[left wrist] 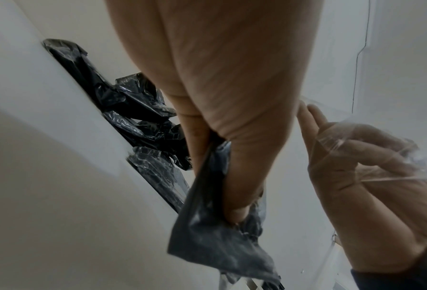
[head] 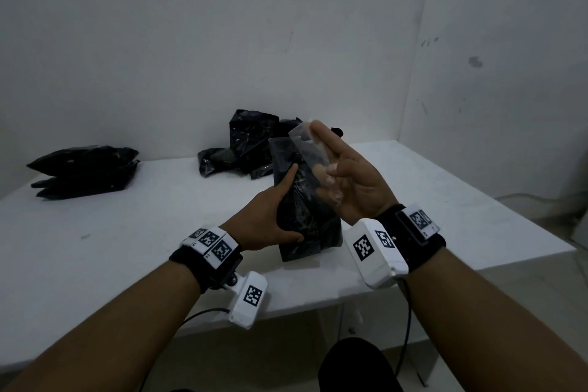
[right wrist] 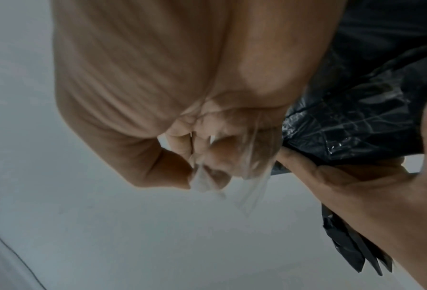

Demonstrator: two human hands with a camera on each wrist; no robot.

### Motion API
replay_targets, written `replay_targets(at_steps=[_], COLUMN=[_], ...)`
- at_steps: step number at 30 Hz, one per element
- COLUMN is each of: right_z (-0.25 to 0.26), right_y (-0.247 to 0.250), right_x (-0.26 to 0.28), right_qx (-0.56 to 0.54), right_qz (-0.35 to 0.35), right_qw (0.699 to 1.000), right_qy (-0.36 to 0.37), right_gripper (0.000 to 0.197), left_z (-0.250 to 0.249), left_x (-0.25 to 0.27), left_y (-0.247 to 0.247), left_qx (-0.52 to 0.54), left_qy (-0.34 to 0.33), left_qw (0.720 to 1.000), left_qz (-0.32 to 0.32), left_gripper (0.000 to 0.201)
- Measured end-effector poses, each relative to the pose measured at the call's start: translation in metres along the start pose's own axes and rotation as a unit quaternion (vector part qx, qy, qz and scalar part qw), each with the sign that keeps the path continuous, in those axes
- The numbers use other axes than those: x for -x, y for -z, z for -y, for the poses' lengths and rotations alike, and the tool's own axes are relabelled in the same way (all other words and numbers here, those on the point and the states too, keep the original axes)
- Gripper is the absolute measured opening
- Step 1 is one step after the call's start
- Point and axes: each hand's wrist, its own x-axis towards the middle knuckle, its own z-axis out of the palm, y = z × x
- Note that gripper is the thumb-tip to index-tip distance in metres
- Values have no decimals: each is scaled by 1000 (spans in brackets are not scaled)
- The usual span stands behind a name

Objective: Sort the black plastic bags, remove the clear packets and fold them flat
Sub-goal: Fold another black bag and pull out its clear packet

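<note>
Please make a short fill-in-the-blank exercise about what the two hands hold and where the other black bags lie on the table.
1. The left hand grips a ____ bag.
2. The right hand holds a ____ packet.
3. The folded stack lies at the far ____ of the table.
4. The crumpled pile lies against the ____.

Missing words: black; clear; left; wall

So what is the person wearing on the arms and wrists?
Both forearms are bare, no sleeves. Each wrist has a black strap with white blocks printed with black square markers, plus a white camera box bearing a marker. A thin black cable hangs below the right wrist's box.
</note>
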Motion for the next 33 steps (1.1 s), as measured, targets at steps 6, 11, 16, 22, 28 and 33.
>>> replay_targets(at_steps=[6,11,16,22,28,33], right_z=[-6,-16,-22,-24,-17,-13], right_y=[0,1,-4,3,-7,-10], right_x=[1,6,5,0,-3,-9], right_qx=[-12,-16,-5,146,276,309], right_qz=[-33,-54,-119,-174,-160,-190], right_qw=[999,998,992,971,945,925], right_qy=[-23,-35,-47,-69,-79,-115], right_gripper=[79,77,57,60,66,68], left_z=[4,10,12,13,14,14], left_x=[1,2,1,2,3,2], left_y=[2,0,-2,2,2,7], left_qx=[-5,2,2,10,14,15], left_qy=[9,13,7,8,20,35], left_qw=[1000,1000,1000,999,999,997], left_qz=[-8,-18,-29,-36,-42,-62], left_gripper=[131,132,132,131,129,131])
